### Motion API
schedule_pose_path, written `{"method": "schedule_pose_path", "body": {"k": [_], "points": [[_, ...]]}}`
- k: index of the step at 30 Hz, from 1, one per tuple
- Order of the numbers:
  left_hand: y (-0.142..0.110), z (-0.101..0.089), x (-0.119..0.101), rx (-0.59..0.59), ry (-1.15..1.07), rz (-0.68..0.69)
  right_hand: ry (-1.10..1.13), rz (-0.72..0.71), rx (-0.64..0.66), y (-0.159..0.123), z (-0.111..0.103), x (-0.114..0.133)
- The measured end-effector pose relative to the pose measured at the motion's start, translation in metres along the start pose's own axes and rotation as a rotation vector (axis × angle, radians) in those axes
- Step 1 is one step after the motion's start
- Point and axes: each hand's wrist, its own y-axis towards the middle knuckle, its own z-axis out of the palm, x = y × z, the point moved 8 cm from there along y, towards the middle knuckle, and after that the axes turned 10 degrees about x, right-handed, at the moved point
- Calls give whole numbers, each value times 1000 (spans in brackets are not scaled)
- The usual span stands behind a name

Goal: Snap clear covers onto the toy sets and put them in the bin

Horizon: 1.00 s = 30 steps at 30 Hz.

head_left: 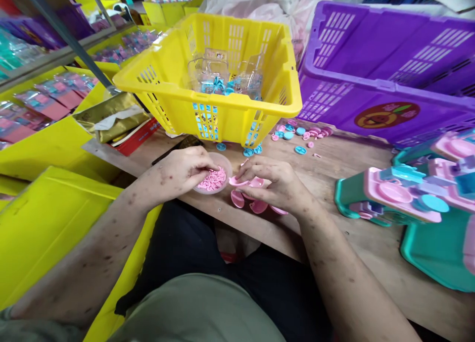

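A small translucent bowl (227,159) holds many tiny pink plastic pieces (213,179). My left hand (180,172) reaches over its left rim, thumb and fingers pinched together at the pieces; what lies between the fingertips is hidden. Just right of the bowl, my right hand (276,183) grips a pink plastic toy piece (237,182) between thumb and fingers. Several rounded pink toy cups (258,206) lie on the wooden table below and beside that hand, partly covered by it.
Behind the bowl stands a yellow basket (156,87) with clear packs and blue parts. A purple crate (334,97) is at the back right. Loose pink and blue pieces (300,150) lie between them. Toy kitchen units (393,193) stand right; yellow boxes (48,223) are left.
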Motion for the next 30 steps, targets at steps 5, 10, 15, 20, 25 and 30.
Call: {"method": "schedule_pose_path", "body": {"k": [5,10,15,20,25,30], "points": [[-1,0,3,-23,-19,-37,2,2,11,0,1,0],[-2,-4,-2,-97,-144,-84,-7,-22,-4,1,-1,3],[-1,2,-9,-251,-634,-193,-23,-51,-26,1,-3,7],[3,18,-8,-297,-801,-214,-7,-30,-32,1,-5,8],[2,27,5,-332,-947,-287,-5,-10,-13,2,-6,9],[2,24,1,-314,-930,-319,-39,-3,-27,1,-7,9]]}}
